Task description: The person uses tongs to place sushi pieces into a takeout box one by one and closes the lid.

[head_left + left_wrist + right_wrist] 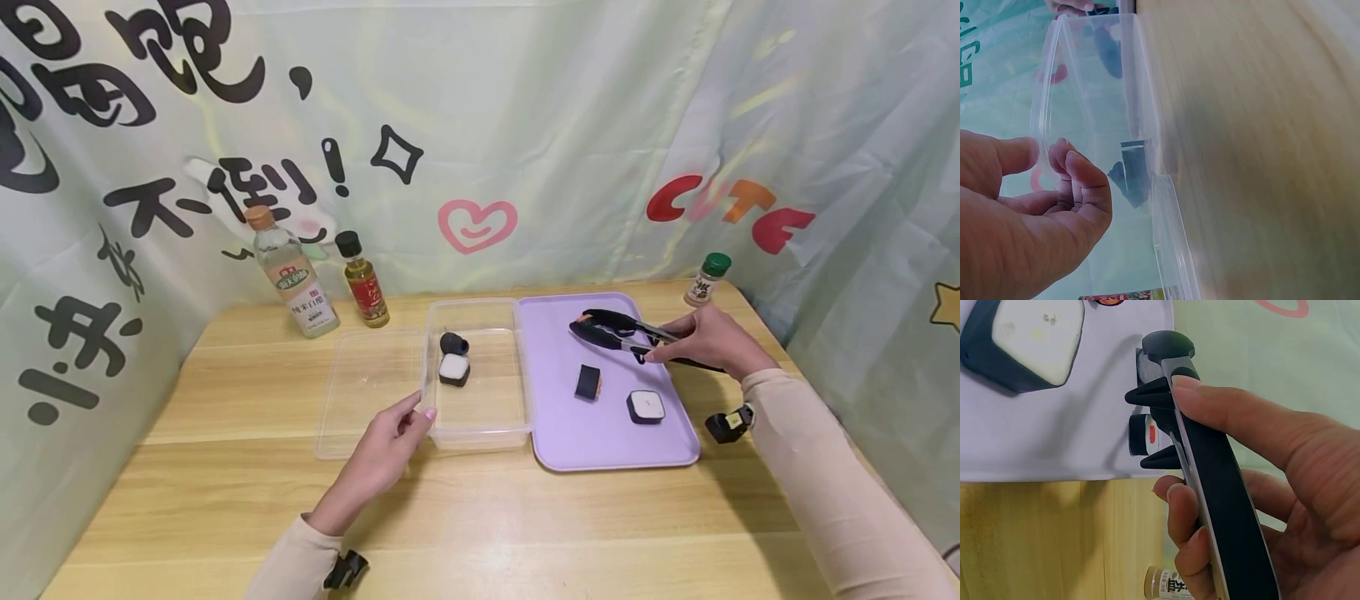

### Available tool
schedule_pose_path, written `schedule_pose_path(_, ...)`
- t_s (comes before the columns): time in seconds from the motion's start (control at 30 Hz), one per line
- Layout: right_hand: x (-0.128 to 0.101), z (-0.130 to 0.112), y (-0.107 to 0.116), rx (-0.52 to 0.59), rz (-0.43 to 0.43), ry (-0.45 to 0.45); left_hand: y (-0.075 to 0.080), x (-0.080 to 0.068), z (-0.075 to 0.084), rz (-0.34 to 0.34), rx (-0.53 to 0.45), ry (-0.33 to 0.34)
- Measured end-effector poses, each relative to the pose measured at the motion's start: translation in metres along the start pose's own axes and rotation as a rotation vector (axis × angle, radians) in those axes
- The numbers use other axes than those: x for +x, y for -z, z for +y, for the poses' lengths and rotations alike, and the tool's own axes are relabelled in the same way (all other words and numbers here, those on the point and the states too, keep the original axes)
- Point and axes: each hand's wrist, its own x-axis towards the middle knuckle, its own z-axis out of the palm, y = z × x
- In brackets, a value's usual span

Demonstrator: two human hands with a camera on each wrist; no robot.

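Note:
My left hand [386, 442] pinches the near left rim of a clear plastic container [480, 435]; thumb and fingers lie either side of it in the left wrist view. Inside sit a dark round sushi piece [453, 343] and a white-topped sushi piece [453, 370]. My right hand [708, 340] grips black and metal tongs [611, 337] over the far part of a purple tray [558, 433]. An orange bit of sushi [582, 318] shows at the tong tips; whether they clasp it I cannot tell. Nearer on the tray lie a dark-wrapped sushi piece [588, 382] and a white-topped one [646, 407].
A clear flat lid [367, 400] lies left of the container. Behind it stand a tall vinegar bottle [292, 279] and a small oil bottle [364, 283]. A green-capped shaker [707, 279] is at the back right, near the hanging cloth [585, 167].

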Motion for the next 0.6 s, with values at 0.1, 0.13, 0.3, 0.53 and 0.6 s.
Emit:
schedule_pose_path(0.1, -0.001, -0.001, 0.001, -0.005, -0.001, 0.000, 0.000, 0.000, 0.001, 0.002, 0.000, -0.001)
schedule_pose_path(0.13, -0.001, -0.001, 0.001, -0.006, -0.002, 0.001, 0.000, 0.000, 0.001, 0.002, 0.002, -0.001)
schedule_pose_path(0.3, -0.002, -0.002, 0.001, -0.012, -0.004, 0.002, 0.000, 0.000, 0.000, 0.003, 0.008, 0.001)
schedule_pose_path(0.53, -0.004, -0.009, 0.002, -0.019, 0.008, -0.008, 0.000, 0.001, -0.001, 0.003, 0.013, 0.001)
schedule_pose_path(0.6, -0.005, -0.012, 0.003, -0.035, 0.015, -0.006, 0.000, 0.001, -0.001, 0.002, 0.013, 0.000)
